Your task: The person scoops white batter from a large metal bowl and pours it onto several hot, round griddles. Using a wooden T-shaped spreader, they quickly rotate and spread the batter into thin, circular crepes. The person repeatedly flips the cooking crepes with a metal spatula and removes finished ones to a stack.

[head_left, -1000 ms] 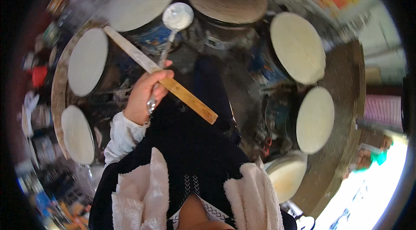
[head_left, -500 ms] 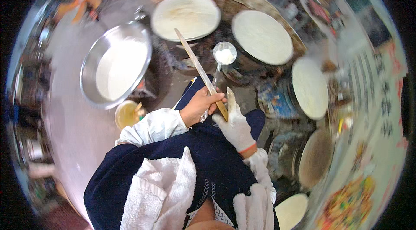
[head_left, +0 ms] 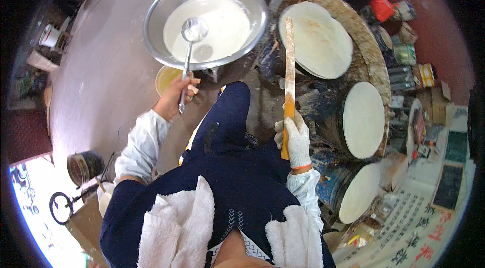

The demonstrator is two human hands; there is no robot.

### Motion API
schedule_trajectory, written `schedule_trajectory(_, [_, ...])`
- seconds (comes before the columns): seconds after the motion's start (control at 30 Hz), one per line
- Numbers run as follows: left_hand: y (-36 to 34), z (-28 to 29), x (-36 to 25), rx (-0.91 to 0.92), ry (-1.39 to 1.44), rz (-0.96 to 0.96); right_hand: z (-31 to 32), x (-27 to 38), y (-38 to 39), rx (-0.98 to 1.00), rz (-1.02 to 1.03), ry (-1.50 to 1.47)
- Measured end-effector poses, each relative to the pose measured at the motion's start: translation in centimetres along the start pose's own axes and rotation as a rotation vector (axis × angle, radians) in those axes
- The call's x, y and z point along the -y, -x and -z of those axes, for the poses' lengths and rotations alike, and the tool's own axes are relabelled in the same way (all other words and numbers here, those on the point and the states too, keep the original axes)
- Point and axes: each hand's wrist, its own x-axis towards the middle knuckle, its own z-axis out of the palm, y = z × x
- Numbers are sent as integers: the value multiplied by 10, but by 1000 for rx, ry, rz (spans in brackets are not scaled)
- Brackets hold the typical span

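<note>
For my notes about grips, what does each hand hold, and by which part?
The left hand holds a silvery round-bowled metal ladle by its handle; the right hand holds a long, flat, yellowish wooden stick near its lower end.

Left hand point(head_left: 174, 97): bare, fingers curled into a closed grip, fingertips showing on its right side.
Left forearm point(head_left: 144, 141): in a white sleeve, slanting forward from a bent elbow out to the left.
Right hand point(head_left: 297, 134): in a white glove, fingers folded in a grip, back of the hand showing.
Right wrist point(head_left: 301, 169): orange band around it, roughly in line with the forearm.
Right forearm point(head_left: 304, 187): white-sleeved, close to the torso point(head_left: 237, 182).
Spacing: hands well apart, left farther forward.
</note>
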Motion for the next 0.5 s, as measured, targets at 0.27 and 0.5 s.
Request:
schedule_trajectory(0.27, [-167,89,-44,-235,-866,-154,-42,12,-87,132,-177,215])
schedule_trajectory(0.5, [-258,2,-68,-184,-1674,-652,-62,31,-135,64,-253,202])
